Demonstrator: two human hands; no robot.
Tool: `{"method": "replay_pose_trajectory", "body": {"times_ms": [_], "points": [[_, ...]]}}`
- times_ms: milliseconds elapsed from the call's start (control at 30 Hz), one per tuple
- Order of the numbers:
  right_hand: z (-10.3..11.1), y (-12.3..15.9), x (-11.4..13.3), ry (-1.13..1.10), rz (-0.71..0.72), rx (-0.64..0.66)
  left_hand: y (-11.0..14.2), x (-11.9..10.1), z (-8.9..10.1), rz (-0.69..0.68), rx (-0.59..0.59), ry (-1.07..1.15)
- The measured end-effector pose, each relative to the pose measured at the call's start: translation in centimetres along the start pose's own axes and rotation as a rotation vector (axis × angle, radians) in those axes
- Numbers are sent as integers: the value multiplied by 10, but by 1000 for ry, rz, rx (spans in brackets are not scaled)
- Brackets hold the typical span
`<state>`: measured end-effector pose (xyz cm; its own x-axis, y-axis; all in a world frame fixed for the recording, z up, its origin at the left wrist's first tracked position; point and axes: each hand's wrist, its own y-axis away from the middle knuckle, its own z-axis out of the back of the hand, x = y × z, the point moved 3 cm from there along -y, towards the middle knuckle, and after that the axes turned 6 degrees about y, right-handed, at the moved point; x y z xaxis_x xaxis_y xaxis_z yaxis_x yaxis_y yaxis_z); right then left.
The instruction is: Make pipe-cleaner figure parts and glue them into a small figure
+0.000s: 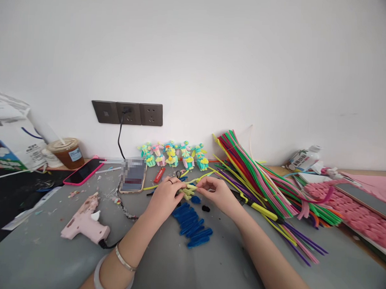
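Observation:
My left hand [169,193] and my right hand [215,190] meet over the middle of the mat, fingers closed in a pinch. Between them is a pale yellow pipe cleaner [188,190], bent into several short loops, gripped by the fingertips of both. Just below lies a row of short blue pipe cleaner pieces [192,227], with a small blue coil [196,199] and a black coil [206,208] nearby. By my right wrist rests a yellow-handled tool [263,210], partly covered by the forearm.
Several pastel pipe cleaner figures [171,154] stand along the wall. A large bundle of coloured pipe cleaners [258,177] spreads at right. To the left lie a pink glue gun [86,225], a phone [133,176], a pink-cased phone [84,172] and a drink cup [67,153].

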<state>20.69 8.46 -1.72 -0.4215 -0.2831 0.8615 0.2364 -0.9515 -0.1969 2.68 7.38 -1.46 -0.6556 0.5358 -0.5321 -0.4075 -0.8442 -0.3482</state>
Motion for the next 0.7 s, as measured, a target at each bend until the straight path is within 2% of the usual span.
{"method": "replay_pose_trajectory", "body": {"times_ms": [200,333,500,600,700], "points": [[2,-2,-3,-100,-26,-57,2,6,-12,-33,1,-104],[-1,-2,-6,-136,-54,-59,1,5,-13,-8,-10,-120],[1,-2,-9,-160,-50,-120,1,3,-12,30,-1,-121],[2,-2,-8,-209,-50,-131,0,3,-8,53,-34,-77],[1,-1,-3,-250,-53,-111,-2,2,-5,74,-81,73]]}}
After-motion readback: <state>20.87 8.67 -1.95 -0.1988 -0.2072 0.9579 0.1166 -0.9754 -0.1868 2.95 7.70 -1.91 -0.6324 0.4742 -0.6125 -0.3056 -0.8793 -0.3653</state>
